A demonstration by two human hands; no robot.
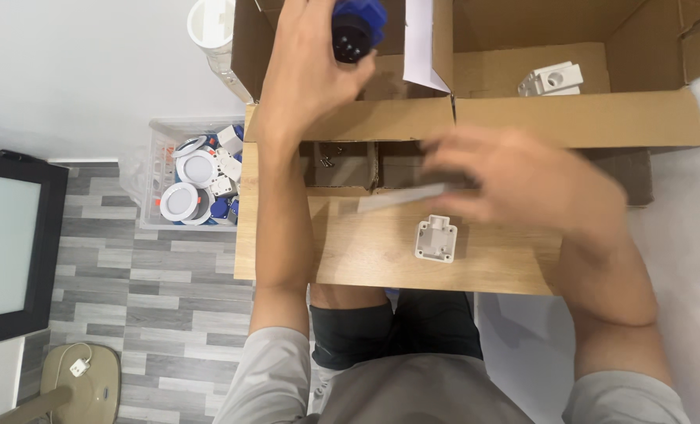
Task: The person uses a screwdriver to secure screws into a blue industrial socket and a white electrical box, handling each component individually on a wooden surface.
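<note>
Two hands: left hand [311, 67] grips blue plug [358, 27].

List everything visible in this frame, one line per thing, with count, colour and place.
blue plug: one, blue and black, in the left hand over the box
flat strip: one, grey, blurred, at the right hand
white bracket: one, on the wooden table
white fitting: one, inside the cardboard box
clear bin: one, on the floor, holding round white lights
white tube: one, top left
left hand: gripping the plug
right hand: blurred, above the table
</note>
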